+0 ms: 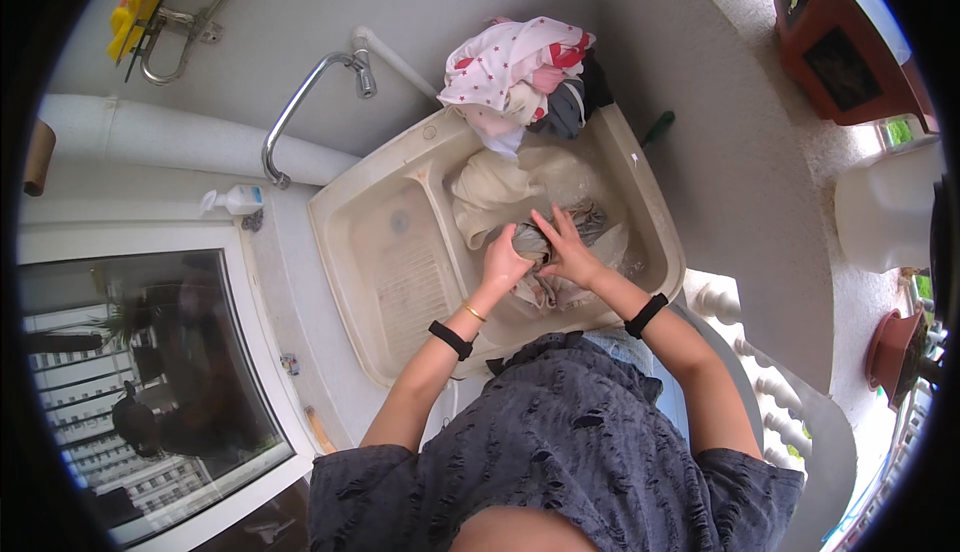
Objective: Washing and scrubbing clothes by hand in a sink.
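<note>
Both my hands are in the right basin of a beige two-part laundry sink (437,210). My left hand (508,261) rests against a bunched grey wet cloth (531,239), its thumb raised. My right hand (568,250) lies on the same bundle with its fingers spread. Whether either hand grips the cloth cannot be told. Cream-coloured wet fabric (491,180) lies in cloudy water beyond my hands, and more pale fabric sits below them. A heap of clothes, with a white star-patterned garment (495,64) on top, rests on the sink's far corner and hangs over the basin.
A chrome faucet (300,98) arches from the wall over the left side. A ribbed washboard slope (412,293) is moulded into the left basin. A white pump bottle (241,200) stands on the ledge by the window. Planters (840,64) and a white plastic jug (885,207) line the right-hand ledge.
</note>
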A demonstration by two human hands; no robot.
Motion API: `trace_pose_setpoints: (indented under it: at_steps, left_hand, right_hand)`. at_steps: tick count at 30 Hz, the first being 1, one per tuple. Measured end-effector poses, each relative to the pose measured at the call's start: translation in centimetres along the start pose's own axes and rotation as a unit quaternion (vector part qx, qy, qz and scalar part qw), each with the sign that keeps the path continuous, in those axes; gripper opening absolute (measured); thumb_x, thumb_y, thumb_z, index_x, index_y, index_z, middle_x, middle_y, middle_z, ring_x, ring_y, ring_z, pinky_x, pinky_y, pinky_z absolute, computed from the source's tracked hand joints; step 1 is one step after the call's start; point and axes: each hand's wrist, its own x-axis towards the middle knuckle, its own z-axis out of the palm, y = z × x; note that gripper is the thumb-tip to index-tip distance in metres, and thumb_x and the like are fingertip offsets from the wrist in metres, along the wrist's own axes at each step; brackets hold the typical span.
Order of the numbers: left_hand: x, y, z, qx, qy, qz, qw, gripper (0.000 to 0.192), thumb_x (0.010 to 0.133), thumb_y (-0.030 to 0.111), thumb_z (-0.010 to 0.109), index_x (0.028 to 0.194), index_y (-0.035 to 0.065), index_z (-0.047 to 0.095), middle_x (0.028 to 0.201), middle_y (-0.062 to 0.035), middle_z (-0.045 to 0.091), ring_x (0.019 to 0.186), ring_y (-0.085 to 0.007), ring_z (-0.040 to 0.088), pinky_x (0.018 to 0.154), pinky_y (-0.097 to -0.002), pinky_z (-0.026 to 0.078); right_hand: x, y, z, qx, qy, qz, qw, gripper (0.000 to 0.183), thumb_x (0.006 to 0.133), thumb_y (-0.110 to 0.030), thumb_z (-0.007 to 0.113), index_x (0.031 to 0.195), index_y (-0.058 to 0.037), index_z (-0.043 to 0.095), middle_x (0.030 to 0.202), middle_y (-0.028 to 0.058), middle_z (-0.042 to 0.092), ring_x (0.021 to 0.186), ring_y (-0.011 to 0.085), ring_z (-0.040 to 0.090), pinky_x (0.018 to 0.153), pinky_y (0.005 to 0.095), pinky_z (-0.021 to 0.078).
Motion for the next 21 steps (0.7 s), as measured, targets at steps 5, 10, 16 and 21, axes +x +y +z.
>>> trace_pose_setpoints:
  at_steps: [5,10,16,21]
  left_hand:
    - [-1.3,2.7,-3.9,-0.015,-0.069,0.183,0.981,0.066,0.061,0.015,0.079,0.119,-0.0010,0.051,0.115,-0.0207,0.059,0.106,-0.0379,0.056,0.089,-0.0433,0.045]
    - [-1.5,4.7,-8.5,0.004,-0.100,0.274,0.956,0.063,0.067,0.020,0.076,0.120,-0.0015,0.050,0.116,-0.0172,0.057,0.109,-0.0342,0.054,0.094,-0.0406,0.041]
    - [3.0,-1.2,-0.1,0.059,-0.130,0.198,0.970,0.065,0.065,0.013,0.075,0.122,-0.0004,0.045,0.119,-0.0174,0.052,0.112,-0.0335,0.050,0.093,-0.0409,0.041]
    - [3.9,-6.4,9.0,0.217,-0.177,0.004,0.960,0.074,0.073,0.027,0.072,0.137,0.0147,0.035,0.148,-0.0197,0.025,0.131,-0.0523,0.023,0.106,-0.0560,0.027]
  right_hand:
    - [-0.1,-5.7,-0.7,0.009,0.014,-0.159,0.987,0.105,0.059,-0.004,0.080,0.145,-0.0316,0.028,0.150,0.0209,0.018,0.133,0.0453,0.026,0.106,0.0492,0.0346]
    - [-0.8,-9.1,-3.9,0.026,0.030,-0.246,0.969,0.097,0.061,0.003,0.073,0.143,-0.0289,0.034,0.138,0.0195,0.035,0.126,0.0417,0.037,0.103,0.0474,0.0379]
    - [4.6,1.0,2.0,-0.045,-0.080,-0.011,0.996,0.094,0.060,0.003,0.071,0.142,-0.0237,0.035,0.121,0.0182,0.044,0.119,0.0401,0.041,0.099,0.0425,0.0409]
    - [7.4,5.4,6.8,-0.255,-0.101,0.183,0.944,0.077,0.065,-0.005,0.075,0.131,-0.0261,0.043,0.147,0.0150,0.023,0.133,0.0464,0.023,0.103,0.0589,0.0333]
